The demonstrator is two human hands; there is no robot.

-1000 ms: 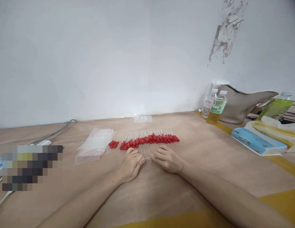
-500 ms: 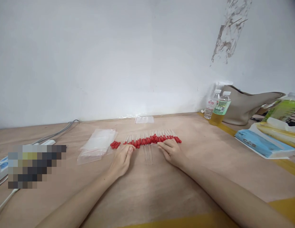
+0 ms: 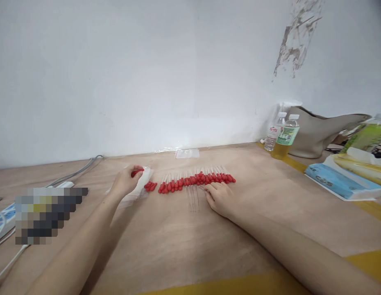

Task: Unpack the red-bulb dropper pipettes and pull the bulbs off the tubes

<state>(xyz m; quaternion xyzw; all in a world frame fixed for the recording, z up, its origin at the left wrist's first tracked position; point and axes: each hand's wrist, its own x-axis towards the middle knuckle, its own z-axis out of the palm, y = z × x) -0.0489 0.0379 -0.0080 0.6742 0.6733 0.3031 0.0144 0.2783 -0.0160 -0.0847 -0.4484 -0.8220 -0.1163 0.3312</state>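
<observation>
My left hand [image 3: 125, 181] is raised over the left stack of clear plastic bags [image 3: 135, 194]. Its fingers are closed around a red rubber bulb [image 3: 137, 172]; whether a tube is attached is hidden. My right hand [image 3: 220, 196] rests on the table just below the row of glass droppers with red bulbs [image 3: 205, 178], fingertips pinching a thin glass tube [image 3: 202, 188]. Several bare glass tubes [image 3: 193, 198] lie side by side left of that hand. Several loose red bulbs [image 3: 150, 186] sit between the bags and the row.
Another clear bag [image 3: 187, 153] lies near the wall. At right stand two bottles [image 3: 285, 137], a grey-beige bag [image 3: 307, 135] and a blue tissue pack [image 3: 341, 182]. Cables [image 3: 86, 166] and a power strip [image 3: 4, 217] lie at left, beside a blurred-out object.
My left hand has moved left and up from the row's left end to over the bags, with red in its fingers. The row's left end is now uncovered. My right hand has barely moved.
</observation>
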